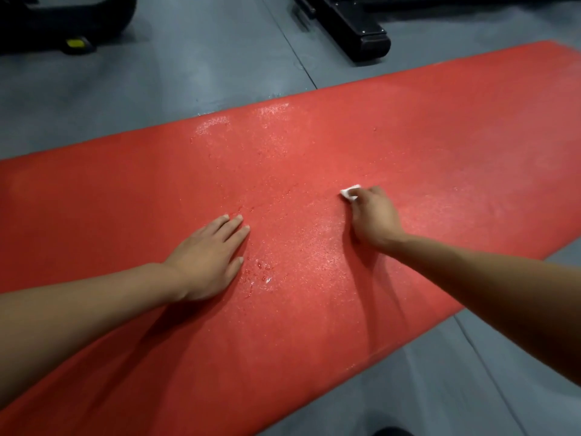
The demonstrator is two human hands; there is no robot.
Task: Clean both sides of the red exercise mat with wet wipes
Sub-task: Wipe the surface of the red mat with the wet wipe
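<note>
The left hand (207, 262) lay flat, steadying the mat (314, 309), while the right hand (372, 215) gripped the wipe (349, 192); overlapping strokes would probably suit.

Grey floor (204, 58), smooth and matt, laid in large panels; a thin dark seam (292, 48) runs diagonally from the far centre toward the near right, and a second seam (490, 366) crosses the near-right corner. Soft overhead light leaves pale, diffuse reflections on the floor at far centre. Far left: the black base of an exercise machine (63, 23), curved in outline, bearing a small yellow part (75, 43) low on its near side. Far right: a black machine foot (355, 29), a long bar lying on the floor and ending in a blocky cap. Near bottom edge, right of centre: a dark rounded shape (391, 432), cut off by the frame, identity unclear.
</note>
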